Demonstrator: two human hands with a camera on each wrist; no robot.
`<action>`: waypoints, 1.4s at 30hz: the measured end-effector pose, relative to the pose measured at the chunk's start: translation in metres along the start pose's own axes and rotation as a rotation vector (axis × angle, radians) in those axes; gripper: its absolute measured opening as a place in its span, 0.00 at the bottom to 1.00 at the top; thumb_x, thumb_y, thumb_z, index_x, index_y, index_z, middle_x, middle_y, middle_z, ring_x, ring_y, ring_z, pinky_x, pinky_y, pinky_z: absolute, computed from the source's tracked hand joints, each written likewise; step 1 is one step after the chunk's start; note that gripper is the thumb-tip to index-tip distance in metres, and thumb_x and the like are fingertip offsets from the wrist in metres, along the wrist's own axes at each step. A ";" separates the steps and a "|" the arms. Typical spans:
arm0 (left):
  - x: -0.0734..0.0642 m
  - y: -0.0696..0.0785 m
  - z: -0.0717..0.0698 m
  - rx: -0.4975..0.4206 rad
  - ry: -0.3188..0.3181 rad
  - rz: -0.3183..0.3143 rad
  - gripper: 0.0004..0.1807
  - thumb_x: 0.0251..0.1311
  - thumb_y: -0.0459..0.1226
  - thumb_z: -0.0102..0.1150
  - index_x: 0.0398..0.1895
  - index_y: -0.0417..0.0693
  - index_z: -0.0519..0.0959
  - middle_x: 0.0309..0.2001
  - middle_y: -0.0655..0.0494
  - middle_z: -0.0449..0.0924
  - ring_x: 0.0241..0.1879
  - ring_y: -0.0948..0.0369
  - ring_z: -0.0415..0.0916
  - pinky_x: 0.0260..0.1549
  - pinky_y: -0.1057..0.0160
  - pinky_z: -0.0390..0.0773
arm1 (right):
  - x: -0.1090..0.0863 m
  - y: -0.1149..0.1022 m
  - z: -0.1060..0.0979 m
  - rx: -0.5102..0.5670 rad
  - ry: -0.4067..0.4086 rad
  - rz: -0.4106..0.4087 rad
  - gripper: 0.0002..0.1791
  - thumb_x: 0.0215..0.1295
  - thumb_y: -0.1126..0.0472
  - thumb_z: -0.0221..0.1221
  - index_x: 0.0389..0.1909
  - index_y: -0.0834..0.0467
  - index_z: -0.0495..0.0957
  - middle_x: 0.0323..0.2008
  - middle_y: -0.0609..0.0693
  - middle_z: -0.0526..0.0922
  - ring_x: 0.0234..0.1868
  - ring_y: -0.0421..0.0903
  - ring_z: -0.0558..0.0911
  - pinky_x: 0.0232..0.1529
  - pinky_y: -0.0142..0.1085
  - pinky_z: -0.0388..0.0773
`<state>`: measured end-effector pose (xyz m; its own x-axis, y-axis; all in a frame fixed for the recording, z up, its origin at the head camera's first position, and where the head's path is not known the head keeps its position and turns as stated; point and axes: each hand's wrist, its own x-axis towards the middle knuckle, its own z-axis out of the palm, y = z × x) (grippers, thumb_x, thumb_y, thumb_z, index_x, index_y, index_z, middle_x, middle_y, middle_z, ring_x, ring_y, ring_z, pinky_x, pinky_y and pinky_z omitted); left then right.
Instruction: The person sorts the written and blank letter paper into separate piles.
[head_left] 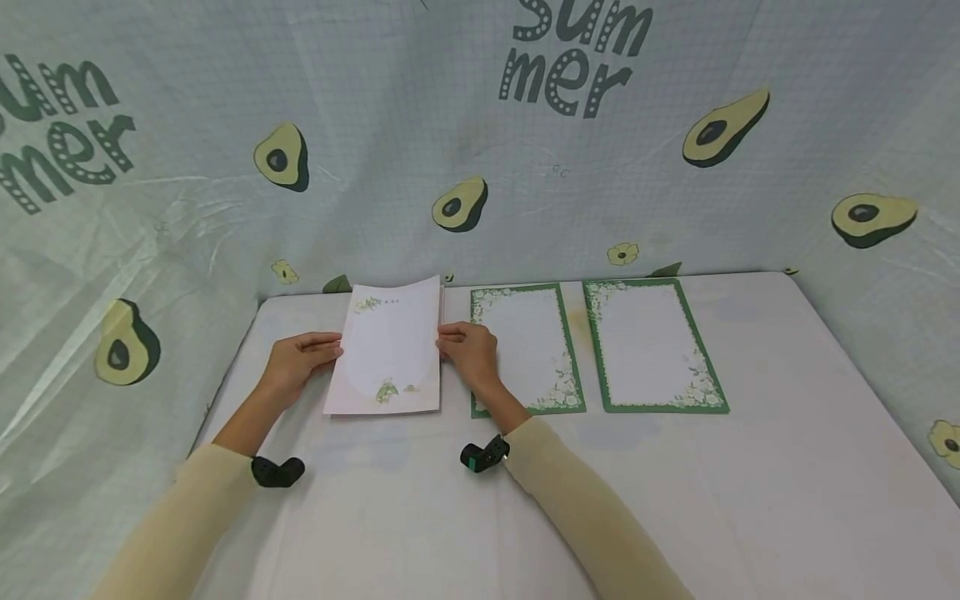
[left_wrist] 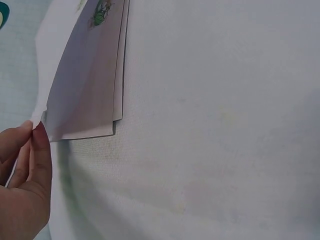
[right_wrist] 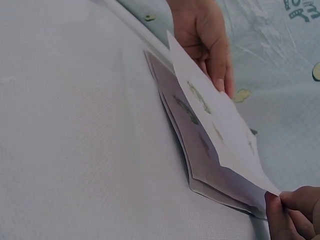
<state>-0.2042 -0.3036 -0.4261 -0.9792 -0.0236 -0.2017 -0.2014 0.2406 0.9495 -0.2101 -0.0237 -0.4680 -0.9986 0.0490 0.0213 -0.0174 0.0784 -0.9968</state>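
Note:
Between both hands is a pale pink sheet of paper (head_left: 390, 350) with small green plant prints near its top and bottom. My left hand (head_left: 296, 367) pinches its left edge between thumb and fingers. Thumb and fingers of my right hand (head_left: 472, 354) pinch the right edge. In the right wrist view, the held sheet (right_wrist: 220, 117) is raised and slightly bowed over a stack of matching sheets (right_wrist: 197, 172), whose edges are a little out of line. The left wrist view shows the stack's corner (left_wrist: 95, 117) lying on the white cloth below the lifted sheet.
Right of the pink sheets lie a green-bordered floral sheet (head_left: 528, 350), partly covered by my right hand and wrist, and another such sheet (head_left: 652, 346). The white-covered table (head_left: 795, 433) meets a hanging avocado-print sheet (head_left: 375, 167) at its back and sides.

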 end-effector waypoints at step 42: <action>-0.003 0.002 0.003 0.198 -0.011 0.017 0.23 0.74 0.31 0.54 0.68 0.28 0.69 0.63 0.31 0.73 0.49 0.67 0.80 0.51 0.73 0.81 | 0.000 -0.026 -0.021 -0.215 -0.076 0.005 0.12 0.68 0.68 0.62 0.49 0.67 0.85 0.37 0.57 0.89 0.34 0.49 0.89 0.35 0.31 0.86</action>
<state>-0.2020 -0.3000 -0.4246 -0.9818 -0.0073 -0.1898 -0.1747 0.4267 0.8873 -0.2089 -0.0044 -0.4409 -0.9997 -0.0247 0.0026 -0.0097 0.2893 -0.9572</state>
